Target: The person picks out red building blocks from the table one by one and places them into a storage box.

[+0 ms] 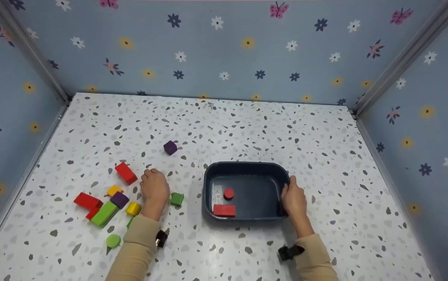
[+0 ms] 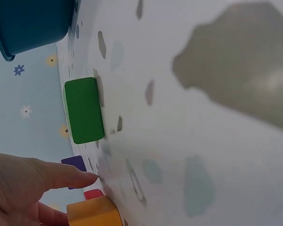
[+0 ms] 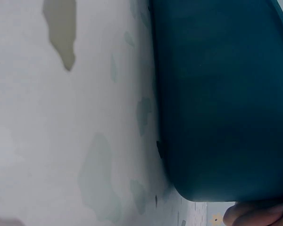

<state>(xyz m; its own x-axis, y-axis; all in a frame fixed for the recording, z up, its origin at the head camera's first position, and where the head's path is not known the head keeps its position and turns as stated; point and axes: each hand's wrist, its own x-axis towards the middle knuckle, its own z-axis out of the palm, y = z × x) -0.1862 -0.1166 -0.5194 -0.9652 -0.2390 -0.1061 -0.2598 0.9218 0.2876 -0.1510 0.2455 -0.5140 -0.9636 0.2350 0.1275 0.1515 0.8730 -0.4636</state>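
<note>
My left hand (image 1: 154, 189) hangs low over the table, thumb extended, with nothing visible in its grasp. Just left of its fingers lies a red rectangular block (image 1: 126, 173); a dark green block (image 1: 176, 199) is to its right. Beside the wrist stands a yellow block (image 1: 133, 208), which covers part of the fingers in the left wrist view. My right hand (image 1: 294, 198) grips the right end of a dark blue plastic tub (image 1: 247, 221). Inside the tub are a red round block (image 1: 229, 194) and a red rectangular block (image 1: 224, 210).
Farther back sits a purple cube (image 1: 170, 147). At the left are another red block (image 1: 87, 201), a light green block (image 1: 105, 213), a second purple block (image 1: 119, 200), an orange block (image 1: 114, 190) and a green round piece (image 1: 113, 241). Flowered panels (image 1: 208, 47) enclose the speckled table.
</note>
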